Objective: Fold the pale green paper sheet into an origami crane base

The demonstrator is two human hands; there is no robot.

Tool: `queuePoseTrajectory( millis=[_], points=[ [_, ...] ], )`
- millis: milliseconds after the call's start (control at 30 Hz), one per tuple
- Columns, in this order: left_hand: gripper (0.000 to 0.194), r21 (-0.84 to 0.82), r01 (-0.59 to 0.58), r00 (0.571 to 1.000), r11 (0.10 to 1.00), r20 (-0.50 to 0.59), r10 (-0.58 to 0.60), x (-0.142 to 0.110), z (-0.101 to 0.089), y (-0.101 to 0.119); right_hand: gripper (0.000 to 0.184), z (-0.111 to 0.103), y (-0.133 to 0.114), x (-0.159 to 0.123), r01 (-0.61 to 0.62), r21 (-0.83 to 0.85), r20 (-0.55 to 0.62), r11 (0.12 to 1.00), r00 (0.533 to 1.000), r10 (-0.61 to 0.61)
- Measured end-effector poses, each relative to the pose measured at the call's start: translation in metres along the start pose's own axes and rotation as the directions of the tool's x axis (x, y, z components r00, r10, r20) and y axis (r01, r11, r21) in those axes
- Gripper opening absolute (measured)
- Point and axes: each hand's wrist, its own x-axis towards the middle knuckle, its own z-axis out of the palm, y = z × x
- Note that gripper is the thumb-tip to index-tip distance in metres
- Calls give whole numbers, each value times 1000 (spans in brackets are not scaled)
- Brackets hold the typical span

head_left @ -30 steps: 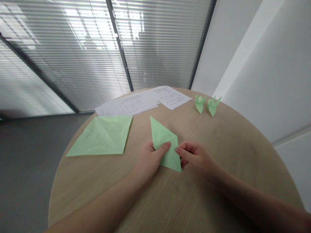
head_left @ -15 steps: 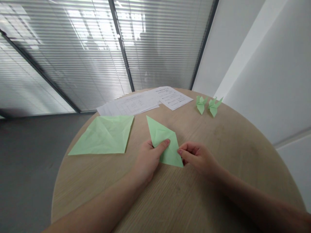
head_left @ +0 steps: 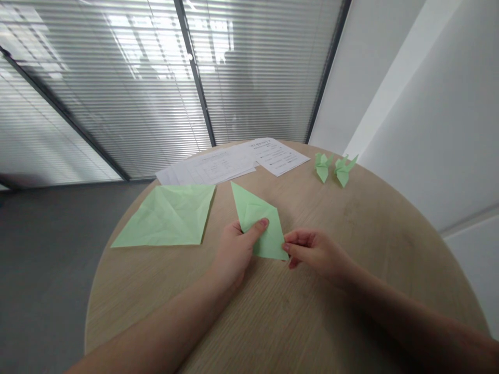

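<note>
A folded green origami paper (head_left: 257, 208), roughly kite-shaped with crease lines, is held above the table in front of me. My left hand (head_left: 237, 252) grips its left side, thumb flat on top and the other fingers hidden underneath. At the paper's lower right edge, my right hand (head_left: 312, 252) pinches the border near the corner between thumb and fingers. Left of my hands lies a larger creased green sheet (head_left: 167, 218) on the tabletop.
The round wooden table (head_left: 390, 249) has printed white sheets (head_left: 218, 165) overlapping at its far side. Two folded green paper cranes (head_left: 322, 167) stand at the back right. Behind the table are window blinds (head_left: 257, 78) and a white wall (head_left: 436, 114).
The folded paper and my left hand have shifted slightly left and up. My right fingers have moved a little along the paper's right edge, still pinching it.
</note>
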Motion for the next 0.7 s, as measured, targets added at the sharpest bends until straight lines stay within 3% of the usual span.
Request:
queuePoseTrajectory(
  millis=[333, 533, 700],
  points=[
    [32, -6, -15, 1000, 1000, -12, 15, 3, -3, -1, 51, -5, 2, -1, 59, 96, 69, 994, 995, -66],
    [34, -37, -13, 1000, 999, -8, 12, 3, -2, 0, 75, -6, 5, -1, 112, 90, 93, 990, 988, -121],
    [32, -105, 10, 999, 994, -49, -15, 6, -2, 2, 84, -13, 5, 4, 135, 62, 91, 989, 986, -140]
  ],
)
